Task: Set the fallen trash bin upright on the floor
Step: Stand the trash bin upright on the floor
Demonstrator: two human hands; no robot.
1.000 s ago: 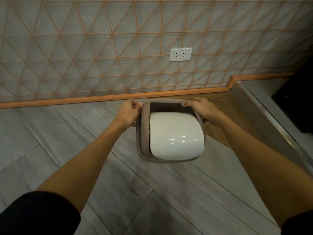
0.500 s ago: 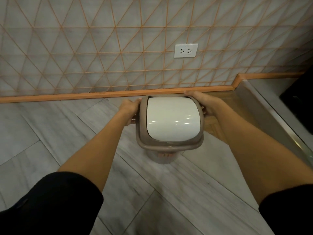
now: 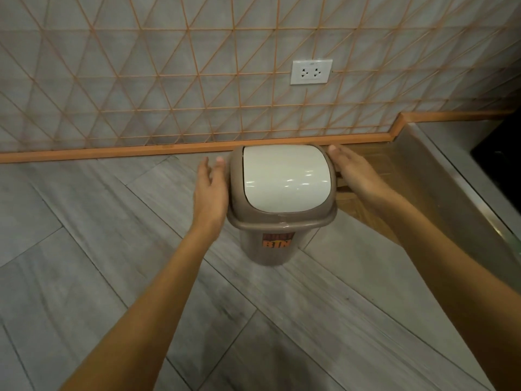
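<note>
A small brown trash bin (image 3: 270,249) with a white swing lid (image 3: 286,177) stands upright on the grey floor close to the wall. An orange label reading BIN faces me on its front. My left hand (image 3: 210,190) is flat beside the bin's left rim, fingers straight and apart, holding nothing. My right hand (image 3: 351,172) lies open along the right rim, its fingertips near the lid's far corner. Whether either hand touches the rim is unclear.
A wall with an orange lattice pattern and a white double socket (image 3: 311,71) rises just behind the bin, with an orange skirting board (image 3: 112,152) at its foot. A raised metal-edged step (image 3: 462,198) runs along the right.
The bin went from held tilted with its lid swung inward to standing upright on the floor. Both hands released the rim and opened beside it.
</note>
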